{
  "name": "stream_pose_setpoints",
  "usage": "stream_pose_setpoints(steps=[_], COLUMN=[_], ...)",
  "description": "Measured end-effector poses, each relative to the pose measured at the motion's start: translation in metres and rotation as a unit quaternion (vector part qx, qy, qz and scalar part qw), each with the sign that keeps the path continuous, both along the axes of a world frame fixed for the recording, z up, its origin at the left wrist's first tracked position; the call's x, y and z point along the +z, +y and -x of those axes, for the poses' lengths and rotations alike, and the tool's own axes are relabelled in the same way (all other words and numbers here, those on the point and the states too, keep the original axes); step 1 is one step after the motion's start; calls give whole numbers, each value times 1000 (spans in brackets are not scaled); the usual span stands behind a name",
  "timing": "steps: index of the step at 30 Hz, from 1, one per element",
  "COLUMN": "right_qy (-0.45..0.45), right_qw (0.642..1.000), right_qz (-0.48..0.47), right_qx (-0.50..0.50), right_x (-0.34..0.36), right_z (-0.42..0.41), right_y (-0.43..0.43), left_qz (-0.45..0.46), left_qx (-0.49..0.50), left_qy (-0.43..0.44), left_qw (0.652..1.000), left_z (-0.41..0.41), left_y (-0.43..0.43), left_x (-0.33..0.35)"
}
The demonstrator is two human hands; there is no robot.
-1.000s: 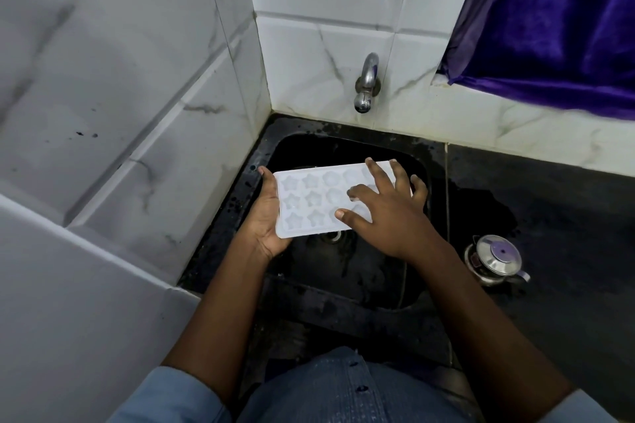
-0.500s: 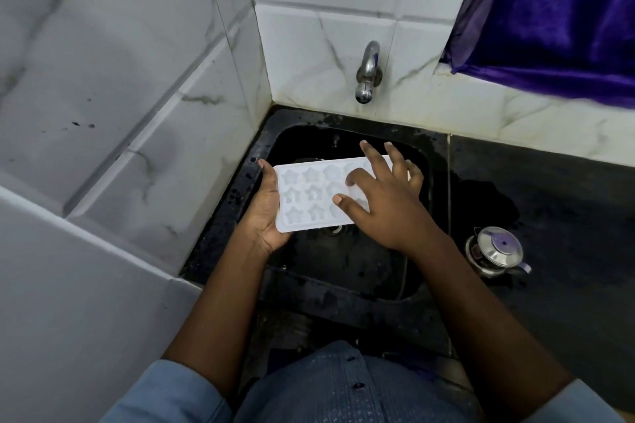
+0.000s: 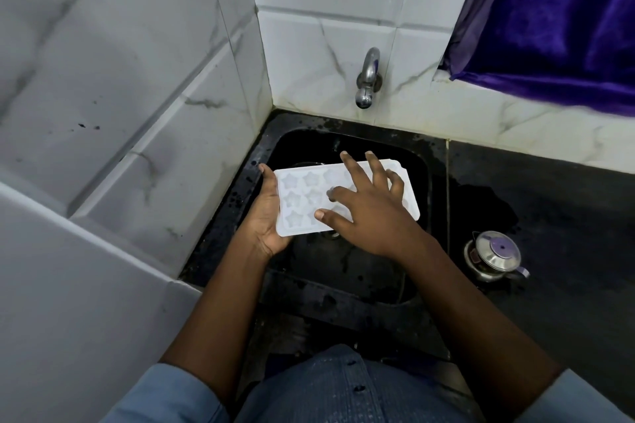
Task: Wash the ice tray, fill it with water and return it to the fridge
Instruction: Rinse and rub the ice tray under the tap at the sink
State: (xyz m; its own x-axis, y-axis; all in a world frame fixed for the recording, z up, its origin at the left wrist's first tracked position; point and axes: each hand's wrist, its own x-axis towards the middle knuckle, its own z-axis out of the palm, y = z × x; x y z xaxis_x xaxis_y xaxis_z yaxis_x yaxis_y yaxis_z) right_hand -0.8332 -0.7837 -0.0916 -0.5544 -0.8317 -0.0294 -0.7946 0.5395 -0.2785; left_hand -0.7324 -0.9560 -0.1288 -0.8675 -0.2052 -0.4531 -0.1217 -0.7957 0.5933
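A white ice tray (image 3: 302, 197) with star-shaped cells is held level over the black sink (image 3: 347, 271). My left hand (image 3: 266, 216) grips the tray's left end from beneath, thumb on the edge. My right hand (image 3: 367, 209) lies flat on top of the tray's right half, fingers spread across the cells and covering them. The steel tap (image 3: 367, 79) juts from the tiled back wall above the sink; no water runs from it.
White marble-look tiles close in the left side and the back. A black countertop (image 3: 549, 209) stretches right of the sink, with a small steel lidded pot (image 3: 494, 256) on it. A purple curtain (image 3: 556, 17) hangs at the upper right.
My right hand's fingers have slid and spread across the tray's cells. The tray has stayed over the sink in my left hand.
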Motion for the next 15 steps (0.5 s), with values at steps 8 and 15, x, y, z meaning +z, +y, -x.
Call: stream_pose_setpoints(steps=[8,15], right_qy=[-1,-6], right_qw=[1000,1000], right_qz=[6,2], right_qx=[1,-7], right_x=[1,2], right_z=[-1,2], right_y=[-2,-4], left_qz=[6,7], left_qx=[2,0], left_qy=[-3,-1], left_qw=[1000,1000], left_z=[1,3], left_y=[0,-5], left_x=[2,1])
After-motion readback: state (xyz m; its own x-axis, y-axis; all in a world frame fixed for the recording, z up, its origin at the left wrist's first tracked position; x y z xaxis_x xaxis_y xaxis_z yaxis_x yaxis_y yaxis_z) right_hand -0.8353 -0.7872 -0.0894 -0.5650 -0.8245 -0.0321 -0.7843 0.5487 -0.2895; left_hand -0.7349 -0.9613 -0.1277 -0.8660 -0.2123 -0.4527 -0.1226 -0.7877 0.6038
